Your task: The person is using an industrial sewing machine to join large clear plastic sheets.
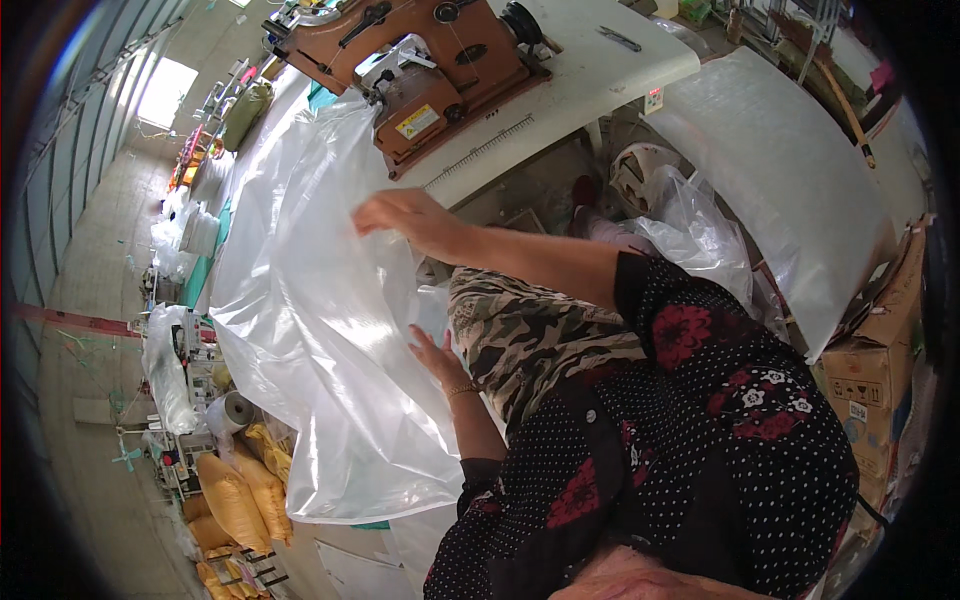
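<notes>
A large translucent white plastic sheet [320, 300] spreads over the table and hangs in folds in front of me. Above its right part is my right hand [415, 222], its fingers pointing left, loosely bent and a little blurred; I see nothing in them. Lower down, by the sheet's edge near my lap, my left hand [438, 362] has its fingers and thumb apart. Whether those fingers touch the plastic is unclear. A brown sewing machine [430, 80] stands on the white table [600, 75] beyond my hands, and part of the sheet lies against its left side.
Metal snips [620, 38] lie on the table's right part. Another pale sheet [770, 170] drapes at the right, above a cardboard box [868, 385]. Clear plastic [690, 225] bunches beneath the table. Yellow sacks [235, 495] and a white roll [232, 410] stand at the left.
</notes>
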A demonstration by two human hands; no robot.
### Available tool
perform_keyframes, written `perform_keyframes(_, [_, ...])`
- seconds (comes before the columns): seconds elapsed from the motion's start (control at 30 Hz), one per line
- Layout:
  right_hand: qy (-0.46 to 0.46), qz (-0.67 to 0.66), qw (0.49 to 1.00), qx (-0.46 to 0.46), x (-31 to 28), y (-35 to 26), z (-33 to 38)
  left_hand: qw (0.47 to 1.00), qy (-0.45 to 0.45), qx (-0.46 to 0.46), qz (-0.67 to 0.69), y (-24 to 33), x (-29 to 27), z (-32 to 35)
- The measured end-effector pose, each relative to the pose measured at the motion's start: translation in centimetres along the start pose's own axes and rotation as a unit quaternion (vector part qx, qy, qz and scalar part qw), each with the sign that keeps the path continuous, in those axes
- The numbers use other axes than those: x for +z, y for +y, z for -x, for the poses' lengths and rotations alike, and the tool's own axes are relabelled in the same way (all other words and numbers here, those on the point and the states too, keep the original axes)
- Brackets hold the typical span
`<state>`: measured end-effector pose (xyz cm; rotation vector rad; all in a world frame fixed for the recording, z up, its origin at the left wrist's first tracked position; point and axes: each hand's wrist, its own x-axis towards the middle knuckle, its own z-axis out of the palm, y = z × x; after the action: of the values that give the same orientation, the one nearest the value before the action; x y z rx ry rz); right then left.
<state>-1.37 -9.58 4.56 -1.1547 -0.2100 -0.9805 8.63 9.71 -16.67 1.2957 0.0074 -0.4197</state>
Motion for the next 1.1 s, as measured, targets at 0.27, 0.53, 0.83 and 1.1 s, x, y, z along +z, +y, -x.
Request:
perform_keyframes(0.27, [0.081, -0.06, 0.988, 0.119, -10.1, 25.1, 7.8, 0.935, -0.275, 0.156, 0.161, 3.7, -4.3, -9.3])
perform_keyframes(0.53, [-0.155, -0.083, 0.962, 0.211, -1.5, 16.3, 7.3, 0.88, -0.16, 0.438, -0.091, 20.4, -8.3, -5.9])
perform_keyframes(0.83, [-0.307, -0.148, 0.907, 0.245, 5.2, -3.3, 7.6, 0.812, -0.059, 0.532, -0.233, 42.4, 1.2, 1.1])
perform_keyframes(1.1, [-0.207, -0.074, 0.892, 0.394, -3.1, 3.7, 14.5, 0.56, -0.191, 0.631, -0.502, 50.1, -21.2, -10.1])
